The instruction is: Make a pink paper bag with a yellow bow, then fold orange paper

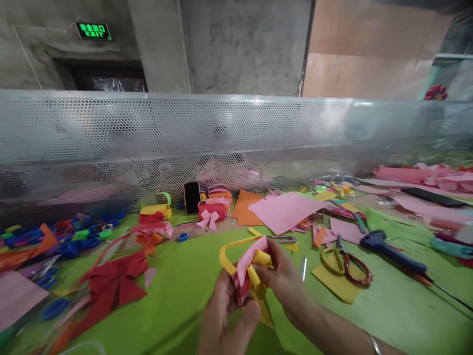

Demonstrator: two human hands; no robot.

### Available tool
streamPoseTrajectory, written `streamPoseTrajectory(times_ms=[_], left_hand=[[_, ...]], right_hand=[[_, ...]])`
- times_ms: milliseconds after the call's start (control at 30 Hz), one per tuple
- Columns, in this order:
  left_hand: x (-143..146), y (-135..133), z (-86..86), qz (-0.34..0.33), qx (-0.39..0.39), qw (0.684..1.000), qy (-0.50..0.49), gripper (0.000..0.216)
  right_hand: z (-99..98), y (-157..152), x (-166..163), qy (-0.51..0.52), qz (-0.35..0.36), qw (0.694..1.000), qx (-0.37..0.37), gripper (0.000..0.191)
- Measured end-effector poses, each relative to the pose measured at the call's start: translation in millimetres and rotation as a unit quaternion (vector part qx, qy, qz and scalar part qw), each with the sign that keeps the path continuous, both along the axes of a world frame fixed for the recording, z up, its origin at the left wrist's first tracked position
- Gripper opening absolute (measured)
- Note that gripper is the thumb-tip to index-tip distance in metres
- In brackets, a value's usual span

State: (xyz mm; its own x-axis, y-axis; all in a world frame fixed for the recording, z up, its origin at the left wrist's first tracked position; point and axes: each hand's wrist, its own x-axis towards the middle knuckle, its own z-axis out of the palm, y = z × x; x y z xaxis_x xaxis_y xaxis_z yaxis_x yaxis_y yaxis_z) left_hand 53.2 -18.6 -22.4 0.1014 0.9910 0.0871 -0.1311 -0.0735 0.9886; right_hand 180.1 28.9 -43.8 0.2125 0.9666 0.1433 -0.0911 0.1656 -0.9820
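A small pink paper bag (243, 270) with a yellow strip handle and a yellow bow is held above the green table. My left hand (226, 308) wraps round its lower left side, the thumb near the red lower part. On the right, my right hand (279, 271) pinches the yellow bow against the pink paper. The fingertips behind the bag are hidden. Scissors with yellow and red handles (346, 264) lie to the right on a yellow paper sheet (343, 291). Farther right rests a blue glue gun (391, 252) with a cord.
Finished little bags stand at the back, among them a red one with a pink bow (210, 212), beside an upright phone (192, 197). Red paper bows (118, 278) and blue rings (54, 309) litter the left. Pink sheets (286, 211) lie behind. A perforated metal screen (236, 133) bounds the table.
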Motion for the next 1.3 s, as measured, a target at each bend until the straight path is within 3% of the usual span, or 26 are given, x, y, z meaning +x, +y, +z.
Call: streamPoseTrajectory(times_ms=[133, 233, 467, 600, 700, 767, 900, 1300], left_hand=[[-3, 6, 7.1, 0.061, -0.072, 0.995, 0.010, 0.056], [-7, 13, 5.4, 0.090, -0.117, 0.989, -0.017, 0.054], [-10, 22, 4.8, 0.101, -0.187, 0.967, -0.139, 0.022], [-10, 24, 11.0, 0.126, -0.206, 0.960, -0.141, 0.014], [-13, 27, 12.2, 0.154, -0.195, 0.958, -0.145, 0.012], [-17, 31, 11.8, 0.167, -0.179, 0.959, -0.144, 0.012], [-23, 38, 10.6, 0.189, -0.165, 0.959, -0.128, 0.012], [-39, 50, 16.3, 0.255, -0.146, 0.942, -0.161, 0.016]], right_hand=[[7.1, 0, 3, -0.020, 0.066, 0.997, -0.017, 0.032], [13.9, 0, 9, -0.028, 0.104, 0.993, -0.057, 0.036], [23.2, -1, 13, 0.039, 0.189, 0.980, -0.048, 0.055], [21.9, 0, 15, 0.075, 0.136, 0.985, -0.075, 0.070], [20.5, 5, 22, 0.121, 0.020, 0.992, -0.036, 0.058], [21.2, 9, 27, 0.155, -0.020, 0.988, -0.008, 0.046], [24.3, 12, 31, 0.179, 0.024, 0.984, -0.001, 0.036], [24.7, 4, 24, 0.157, 0.121, 0.980, -0.020, 0.030]])
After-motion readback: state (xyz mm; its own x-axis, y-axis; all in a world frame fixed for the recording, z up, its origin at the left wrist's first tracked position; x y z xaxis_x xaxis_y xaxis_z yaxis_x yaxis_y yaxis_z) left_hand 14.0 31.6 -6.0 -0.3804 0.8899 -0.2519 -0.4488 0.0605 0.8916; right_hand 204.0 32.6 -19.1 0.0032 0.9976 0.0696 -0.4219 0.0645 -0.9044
